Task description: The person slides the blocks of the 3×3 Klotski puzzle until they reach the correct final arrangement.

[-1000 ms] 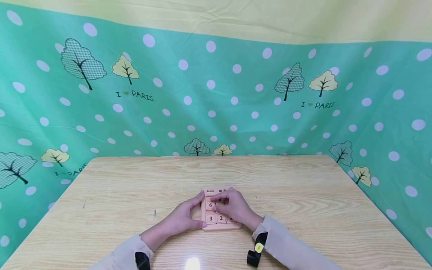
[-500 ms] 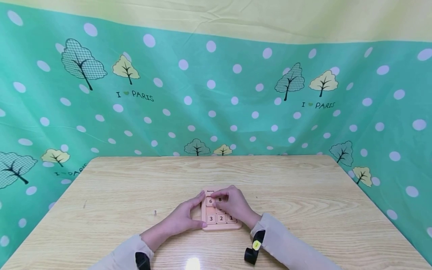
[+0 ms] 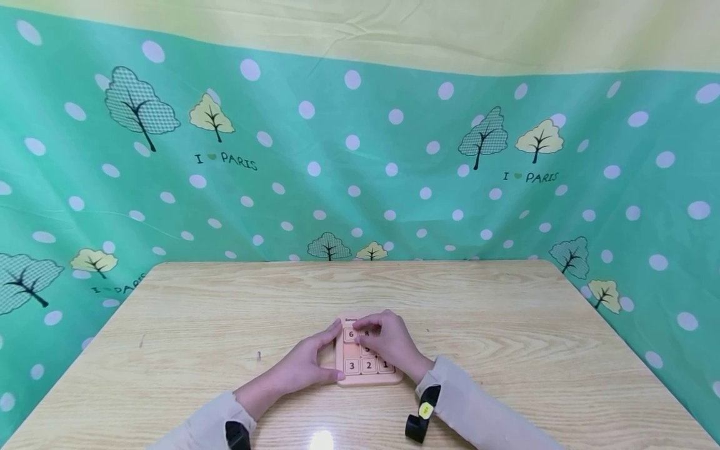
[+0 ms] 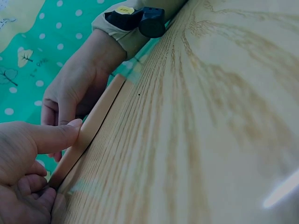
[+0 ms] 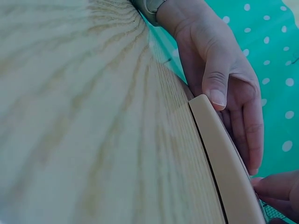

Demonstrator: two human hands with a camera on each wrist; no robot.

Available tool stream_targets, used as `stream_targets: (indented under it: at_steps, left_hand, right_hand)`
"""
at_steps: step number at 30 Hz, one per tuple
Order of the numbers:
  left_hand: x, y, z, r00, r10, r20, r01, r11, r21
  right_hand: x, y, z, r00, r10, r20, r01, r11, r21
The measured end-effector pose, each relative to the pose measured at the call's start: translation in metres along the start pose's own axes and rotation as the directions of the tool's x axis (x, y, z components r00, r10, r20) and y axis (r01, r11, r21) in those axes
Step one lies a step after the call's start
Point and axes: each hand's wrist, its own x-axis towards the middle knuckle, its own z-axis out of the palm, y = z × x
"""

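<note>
A pink sliding number puzzle (image 3: 368, 379) lies flat on the table. My left hand (image 3: 306, 361) holds its left side, with the thumb at the near corner and the fingers at the far one. The thumb on the puzzle's edge also shows in the right wrist view. Curved over the top, my right hand (image 3: 392, 344) has thumb and index finger at the 6 tile (image 3: 349, 335), seemingly pinching it. Below that tile is a bare slot (image 3: 350, 350). The 3, 2 and 1 tiles (image 3: 368, 366) form the near row. The right hand hides tiles on the right.
The wooden table (image 3: 225, 300) spreads around the puzzle on all sides. Behind it hangs a green dotted curtain (image 3: 281, 187) with printed trees. A black strap with a small camera (image 3: 417, 427) is worn on the right wrist.
The 6 tile has slid away from me to the top of its column, and a bare slot shows beneath it. My right hand has shifted slightly; the left hand stays put.
</note>
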Motion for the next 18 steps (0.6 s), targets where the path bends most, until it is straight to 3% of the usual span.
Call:
stream_targets:
  at_steps: [18]
  left_hand:
    - [0.000,-0.002,0.000,1.000,0.009,-0.007,-0.009,1.000,0.004]
  right_hand:
    - [-0.011,-0.004,-0.004,1.000,-0.008,0.002,0.008,1.000,-0.002]
